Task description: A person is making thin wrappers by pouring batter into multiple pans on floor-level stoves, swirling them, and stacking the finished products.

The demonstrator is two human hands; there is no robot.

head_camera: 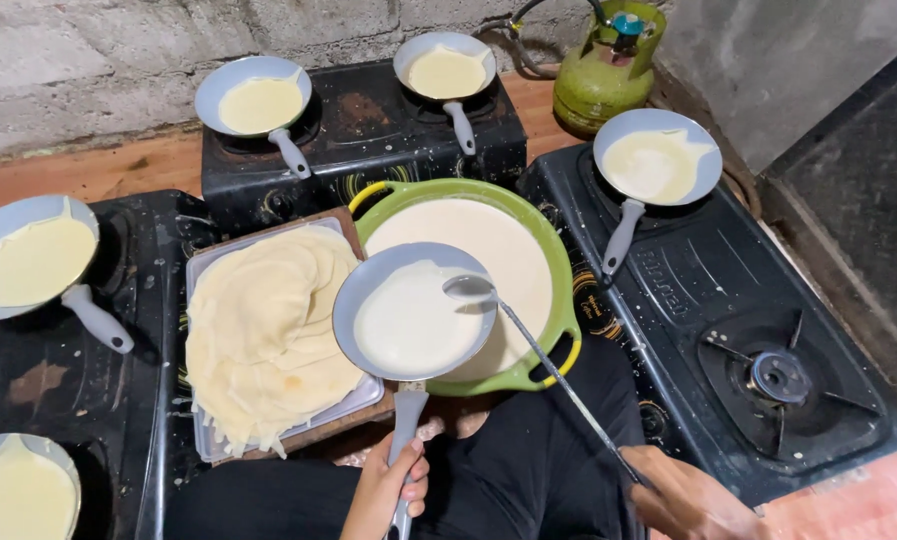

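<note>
My left hand (386, 490) grips the grey handle of a small grey frying pan (413, 312) held over the green batter pot (558, 290); pale batter covers the pan's bottom. My right hand (683, 495) holds a long metal ladle (471, 289) whose bowl hovers at the pan's right rim. The pot is filled with white batter. To the pan's left lies a stack of thin pale crepes (268, 330) on a clear tray (208, 445).
Black gas stoves surround me. Small pans with batter sit at the back left (258, 98), back middle (446, 68), right (656, 160), left (30, 258) and lower left (18, 488). An uncovered burner (776, 375) is at the right, a green gas cylinder (608, 70) behind.
</note>
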